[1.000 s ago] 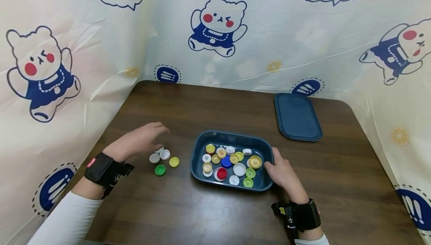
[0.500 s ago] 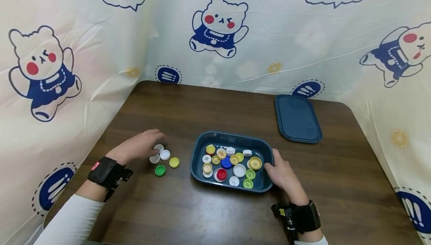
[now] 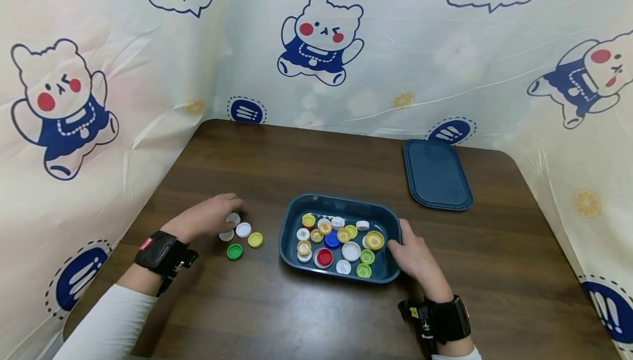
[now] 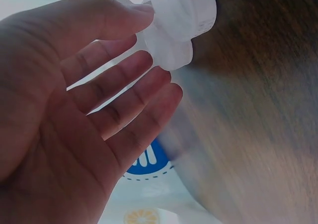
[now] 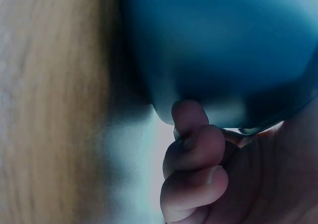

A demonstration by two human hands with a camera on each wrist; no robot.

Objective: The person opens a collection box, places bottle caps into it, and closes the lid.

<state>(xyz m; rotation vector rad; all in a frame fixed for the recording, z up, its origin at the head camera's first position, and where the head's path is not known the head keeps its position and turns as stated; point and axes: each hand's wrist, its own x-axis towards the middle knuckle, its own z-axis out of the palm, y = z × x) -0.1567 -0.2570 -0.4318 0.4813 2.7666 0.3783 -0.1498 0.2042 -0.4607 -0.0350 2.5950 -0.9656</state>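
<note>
On the left of the table, my left hand [image 3: 207, 218] is at a small group of plastic bottle caps. Its thumb touches or nearly touches a white cap [image 3: 233, 218], and its fingers are loosely extended. Two more white caps, a yellow cap [image 3: 255, 240] and a green cap [image 3: 234, 251] lie close by. In the left wrist view, white caps [image 4: 186, 10] sit beyond the thumb tip. My right hand [image 3: 417, 253] grips the right end of a dark blue box [image 3: 341, 278], thumb over the rim and fingers curled at the outer wall [image 5: 213, 50]. Several white, yellow, green, blue and red caps lie inside.
A dark blue lid [image 3: 437, 174] lies flat at the back right of the brown wooden table [image 3: 277, 316]. Behind and at both sides hangs a pale curtain [image 3: 405, 46] with printed bears.
My left hand has come down and slightly nearer, onto the white caps. The right hand keeps its grip on the box, which stays in place.
</note>
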